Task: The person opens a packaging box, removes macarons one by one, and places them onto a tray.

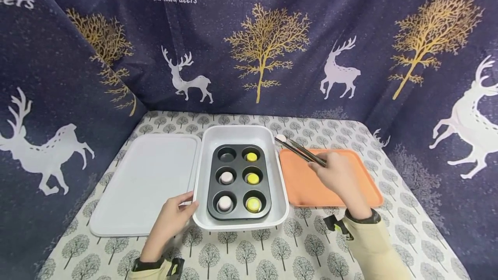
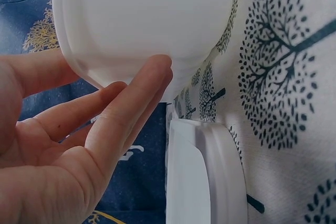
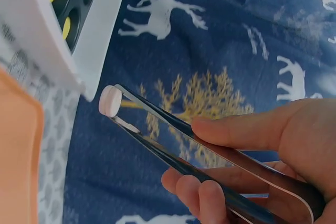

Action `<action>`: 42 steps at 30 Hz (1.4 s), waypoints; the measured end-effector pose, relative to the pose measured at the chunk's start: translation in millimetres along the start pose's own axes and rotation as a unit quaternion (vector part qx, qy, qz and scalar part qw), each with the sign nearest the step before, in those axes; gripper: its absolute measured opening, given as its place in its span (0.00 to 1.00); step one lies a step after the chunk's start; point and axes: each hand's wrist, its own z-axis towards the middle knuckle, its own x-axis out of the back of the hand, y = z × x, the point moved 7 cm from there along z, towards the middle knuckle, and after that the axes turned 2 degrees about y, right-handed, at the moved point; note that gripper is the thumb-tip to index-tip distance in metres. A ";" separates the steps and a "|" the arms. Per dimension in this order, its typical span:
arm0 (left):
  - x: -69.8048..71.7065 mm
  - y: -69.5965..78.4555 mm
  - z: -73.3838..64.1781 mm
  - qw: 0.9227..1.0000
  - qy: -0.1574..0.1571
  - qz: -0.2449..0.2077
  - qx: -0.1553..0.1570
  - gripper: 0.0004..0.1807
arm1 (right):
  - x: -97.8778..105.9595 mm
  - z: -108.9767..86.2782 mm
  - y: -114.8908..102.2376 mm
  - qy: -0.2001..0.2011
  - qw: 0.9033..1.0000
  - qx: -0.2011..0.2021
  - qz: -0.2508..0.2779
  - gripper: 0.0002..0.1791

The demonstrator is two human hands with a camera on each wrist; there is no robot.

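My right hand (image 1: 336, 174) grips black tweezers (image 3: 184, 129), whose tips pinch a pale pink macaron (image 3: 109, 101). They hang close to the right rim of a white tub (image 1: 202, 202). Inside the tub lies a dark muffin tin (image 1: 238, 185) with two rows of cups. Yellow macarons (image 1: 253, 179) sit in the right row, and two pink macarons (image 1: 224, 203) in the left row's middle and near cups; its far cup is bare. At the tub's left side, my left hand (image 1: 173, 215) holds the rim, with fingers (image 2: 142, 90) against the outer wall.
A white lid-like tray (image 1: 148, 180) lies left of the tub. To the right, partly under my right arm, is an orange tray (image 1: 303, 185). A tree-patterned cloth (image 1: 249, 249) covers the table, and a dark blue curtain (image 1: 233, 77) hangs around it.
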 end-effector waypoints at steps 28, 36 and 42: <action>-4.1 0.4 1.2 1.000 -0.003 -0.015 0.005 0.24 | -24.6 -18.7 74.9 -0.056 0.990 -0.126 -0.011 0.15; -7.6 2.2 0.9 1.000 0.001 -0.019 0.003 0.24 | -25.6 -19.7 75.9 -0.053 0.990 -0.130 -0.004 0.14; -10.7 1.3 0.5 1.000 0.005 -0.017 0.008 0.24 | -23.2 -22.3 74.5 -0.047 0.991 -0.125 -0.005 0.15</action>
